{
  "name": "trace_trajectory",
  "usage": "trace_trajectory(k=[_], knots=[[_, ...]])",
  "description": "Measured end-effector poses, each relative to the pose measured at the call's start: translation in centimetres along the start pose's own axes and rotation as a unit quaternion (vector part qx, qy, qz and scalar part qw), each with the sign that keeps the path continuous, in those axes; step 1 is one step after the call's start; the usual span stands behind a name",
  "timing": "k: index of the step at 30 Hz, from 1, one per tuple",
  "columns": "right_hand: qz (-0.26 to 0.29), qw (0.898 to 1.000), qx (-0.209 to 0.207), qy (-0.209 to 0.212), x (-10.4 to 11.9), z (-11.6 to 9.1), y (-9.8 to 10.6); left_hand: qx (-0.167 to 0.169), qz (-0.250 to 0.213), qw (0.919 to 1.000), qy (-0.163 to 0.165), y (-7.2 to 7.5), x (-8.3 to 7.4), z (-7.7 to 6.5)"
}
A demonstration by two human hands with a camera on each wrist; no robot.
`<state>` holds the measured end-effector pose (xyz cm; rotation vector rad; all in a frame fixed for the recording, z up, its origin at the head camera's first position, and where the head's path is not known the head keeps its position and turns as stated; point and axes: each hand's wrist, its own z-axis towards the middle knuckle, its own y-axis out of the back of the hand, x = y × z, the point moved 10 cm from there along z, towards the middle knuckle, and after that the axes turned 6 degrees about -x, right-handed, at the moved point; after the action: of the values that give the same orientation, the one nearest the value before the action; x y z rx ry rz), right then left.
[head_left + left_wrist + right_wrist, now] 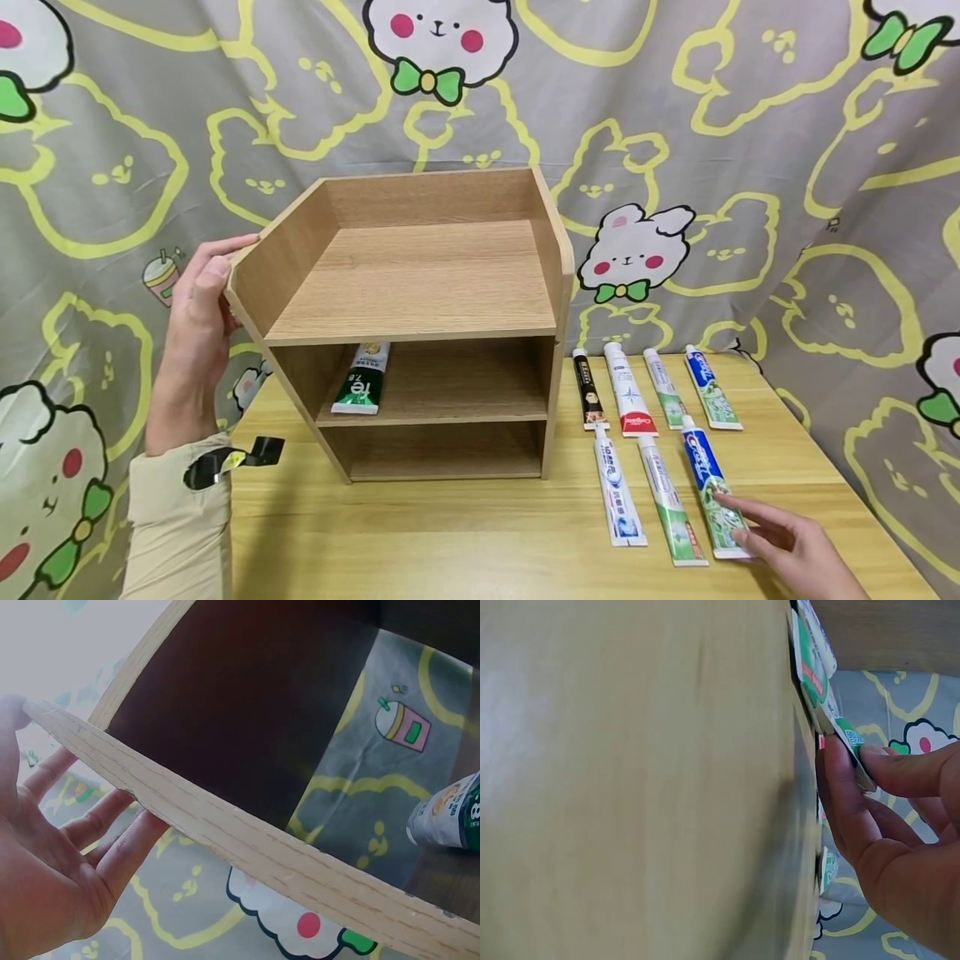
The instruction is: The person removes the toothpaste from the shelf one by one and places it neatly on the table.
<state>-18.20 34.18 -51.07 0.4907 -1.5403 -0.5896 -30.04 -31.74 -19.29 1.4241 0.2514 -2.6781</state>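
Note:
My left hand holds the upper left side panel of a small wooden shelf. In the left wrist view its thumb and fingers lie on either side of the panel's edge. A green and white toothpaste tube lies on the shelf's middle level, near the left wall. At the lower right, my right hand pinches the flat bottom end of a blue and green toothpaste tube between thumb and fingers. In the right wrist view, that tube's end appears slightly off the tabletop.
More toothpaste tubes lie in two rows right of the shelf, among them a black one, a red and white one and a blue and white one. A patterned curtain hangs behind the wooden table.

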Motion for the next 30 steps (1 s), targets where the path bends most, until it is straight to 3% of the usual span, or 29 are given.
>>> trace_trajectory(k=[8, 17, 23, 25, 30], knots=[[-0.019, 0.997, 0.050, -0.059, -1.5, 0.4, -0.3, 0.006, 0.001, 1.0000, -0.004, -0.3, -0.2, 0.1], [0.022, 0.993, 0.046, -0.104, -1.8, 0.4, -0.8, -0.002, -0.004, 1.0000, 0.004, -0.1, 0.0, 0.1], [0.002, 0.992, 0.036, -0.122, -1.8, 0.3, -0.8, 0.001, -0.002, 1.0000, 0.003, -0.2, 0.0, 0.1], [-0.013, 0.992, 0.035, -0.122, -1.8, 0.3, -0.6, 0.000, -0.002, 1.0000, 0.003, -0.2, 0.0, 0.1], [-0.073, 0.995, 0.031, -0.064, -1.1, 0.8, -0.1, -0.006, 0.006, 1.0000, 0.004, 0.0, 0.0, 0.0]])
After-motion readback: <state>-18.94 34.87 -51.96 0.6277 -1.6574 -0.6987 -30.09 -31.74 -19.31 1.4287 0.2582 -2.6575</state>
